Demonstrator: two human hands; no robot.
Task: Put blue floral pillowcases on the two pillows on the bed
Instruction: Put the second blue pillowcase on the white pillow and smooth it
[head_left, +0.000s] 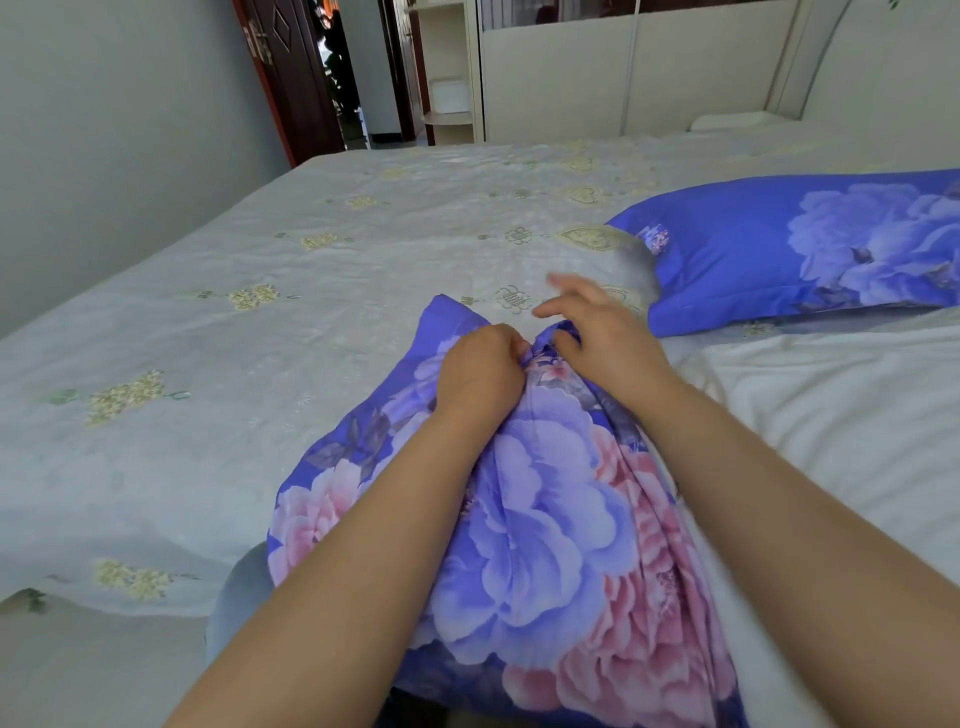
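The left hand (483, 371) gripped the pillowcase (530, 519) at its far end, its long axis running back toward the person, while the right hand (597, 332) hovered open just beside.

Both bare forearms stretched fwd. Left hand (480, 371) fisted, knuckles up, fingers pinching cloth. Right hand (597, 332) just beside it, fingers spread and blurred, thumb tucked under.
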